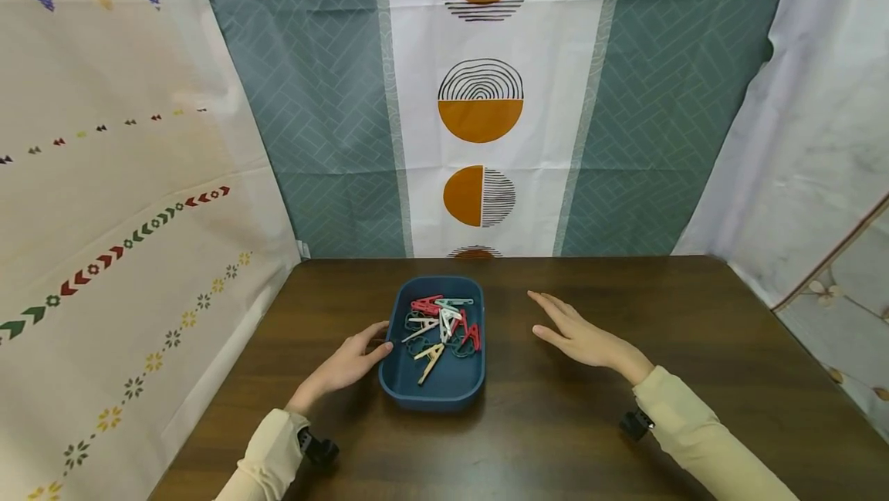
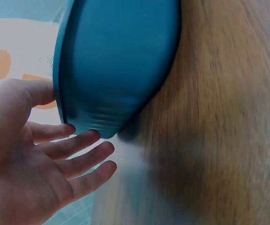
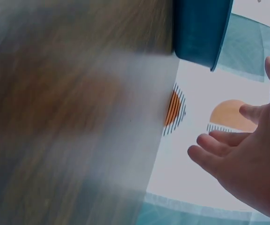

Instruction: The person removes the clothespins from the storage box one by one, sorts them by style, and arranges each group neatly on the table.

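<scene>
A dark blue plastic bin stands on the table, holding several clothespins. Among them are red clothespins, white ones and a pale yellow one; dark green loops lie around them. My left hand is at the bin's left side, thumb at the rim and fingers spread loosely by the outer wall. In the left wrist view, the left hand has its fingertips at the bin's outer wall. My right hand hovers right of the bin, fingers extended, holding nothing.
The dark brown wooden table reaches back to a patterned curtain. A cream embroidered cloth hangs along the left, and a white floral cloth along the right. Each wrist wears a small black camera.
</scene>
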Demonstrator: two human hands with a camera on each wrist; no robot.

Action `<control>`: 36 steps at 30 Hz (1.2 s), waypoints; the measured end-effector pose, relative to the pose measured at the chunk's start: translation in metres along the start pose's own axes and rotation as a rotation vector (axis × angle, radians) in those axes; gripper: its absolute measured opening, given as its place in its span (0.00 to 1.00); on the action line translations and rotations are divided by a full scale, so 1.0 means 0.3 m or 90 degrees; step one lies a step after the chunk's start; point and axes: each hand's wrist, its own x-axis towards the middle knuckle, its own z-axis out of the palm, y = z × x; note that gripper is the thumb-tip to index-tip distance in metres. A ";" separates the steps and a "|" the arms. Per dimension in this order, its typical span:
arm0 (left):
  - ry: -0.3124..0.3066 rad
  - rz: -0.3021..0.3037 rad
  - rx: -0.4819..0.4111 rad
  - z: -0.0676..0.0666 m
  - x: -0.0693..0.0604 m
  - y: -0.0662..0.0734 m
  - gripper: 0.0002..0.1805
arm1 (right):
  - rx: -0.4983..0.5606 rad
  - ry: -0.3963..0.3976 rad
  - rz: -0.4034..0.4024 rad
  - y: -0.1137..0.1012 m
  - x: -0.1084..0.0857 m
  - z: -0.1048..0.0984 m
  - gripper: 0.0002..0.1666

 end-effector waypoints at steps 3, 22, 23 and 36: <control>0.008 -0.012 -0.016 0.004 0.002 0.003 0.25 | 0.010 -0.002 -0.010 -0.007 0.017 0.011 0.40; 0.010 -0.049 -0.146 0.003 0.004 0.027 0.26 | 0.174 -0.002 -0.018 -0.042 0.111 0.065 0.36; 0.012 -0.051 -0.145 0.003 0.004 0.030 0.26 | 0.175 -0.002 -0.022 -0.044 0.117 0.068 0.36; 0.038 -0.086 -0.092 0.005 0.017 0.056 0.25 | 0.150 -0.011 -0.078 -0.103 0.222 0.074 0.38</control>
